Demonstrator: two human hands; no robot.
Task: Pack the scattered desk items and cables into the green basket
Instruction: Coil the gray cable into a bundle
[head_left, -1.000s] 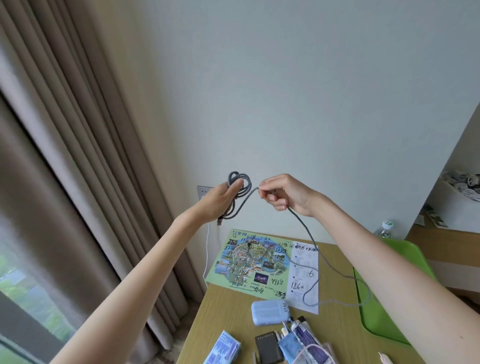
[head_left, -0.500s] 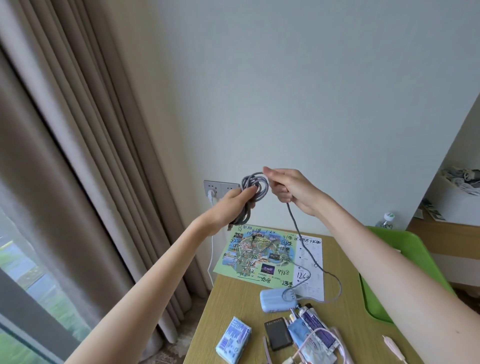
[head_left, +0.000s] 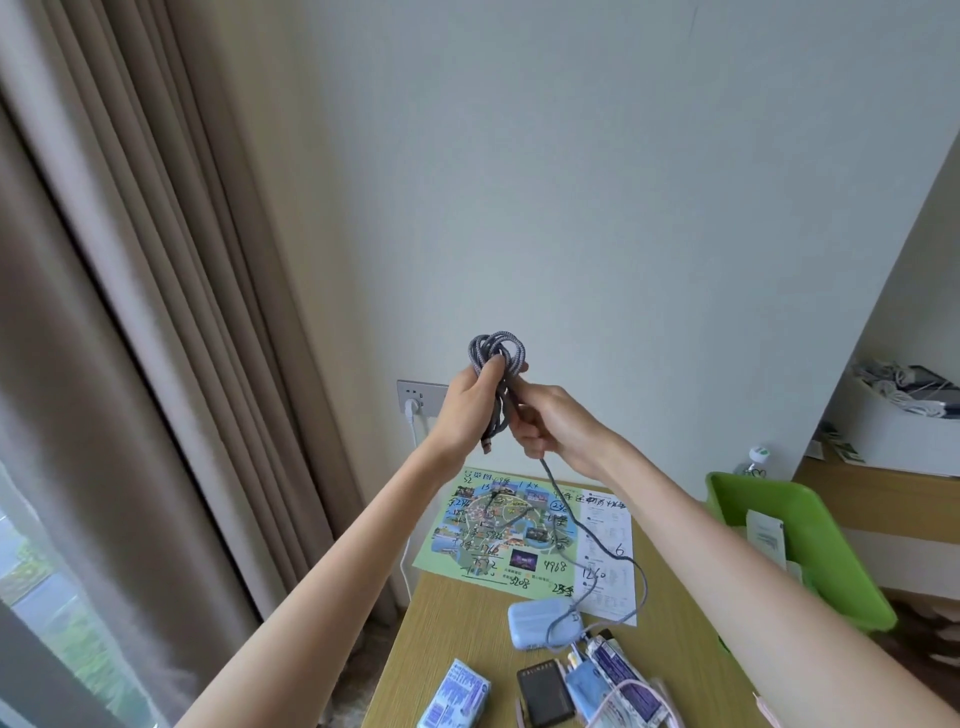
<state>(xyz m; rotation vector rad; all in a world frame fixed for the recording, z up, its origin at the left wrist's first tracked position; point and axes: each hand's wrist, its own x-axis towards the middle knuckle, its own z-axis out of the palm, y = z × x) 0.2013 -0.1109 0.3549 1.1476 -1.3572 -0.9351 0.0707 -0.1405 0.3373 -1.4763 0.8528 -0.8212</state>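
Note:
A grey braided cable (head_left: 500, 353) is wound into a coil held up in front of the wall. My left hand (head_left: 465, 408) grips the coil from the left. My right hand (head_left: 550, 423) grips the cable just below the coil, touching the left hand. The loose end of the cable hangs down to the desk and runs to a light blue charger (head_left: 537, 621). The green basket (head_left: 831, 561) stands at the desk's right edge with a white card inside.
On the wooden desk (head_left: 457, 639) lie a colourful map sheet (head_left: 498, 535), a blue tissue pack (head_left: 457, 699), a small black device (head_left: 545, 693) and tubes with a pink cable (head_left: 621, 686). A wall socket (head_left: 415, 400) holds a white plug. Curtains hang left; a shelf stands right.
The coil has grown as more cable was wound on. My right hand has come down against the left hand, and the slack on the desk has shortened.

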